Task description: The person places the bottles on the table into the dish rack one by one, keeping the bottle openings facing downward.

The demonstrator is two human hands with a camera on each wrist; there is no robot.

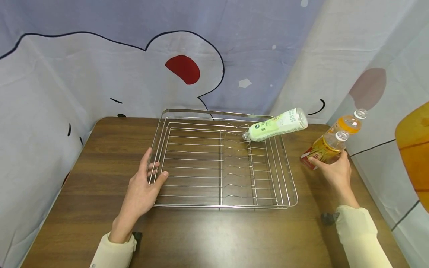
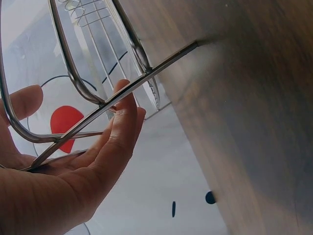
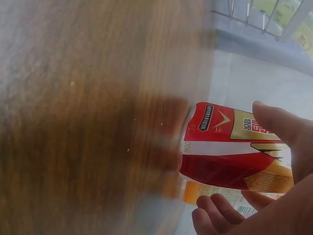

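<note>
A metal wire dish rack (image 1: 221,206) stands on the wooden table. My left hand (image 1: 140,193) grips its left side, thumb over the inside and fingers outside; the left wrist view shows the fingers (image 2: 115,142) against the outer wires. At the right, my right hand (image 1: 336,176) holds a red-and-yellow labelled drink bottle (image 1: 323,149) with a white cap, thumb on the near side. In the right wrist view this bottle (image 3: 220,132) has its base close to the tabletop. A green-and-white bottle (image 1: 276,125) lies slanted in the rack's back right, its neck pointing down-left.
Just behind the held bottle is an orange-labelled bottle (image 1: 348,124) with a clear cap. Patterned curtains (image 1: 100,74) hang along the table's back and sides. The wooden tabletop (image 1: 201,238) extends in front of the rack.
</note>
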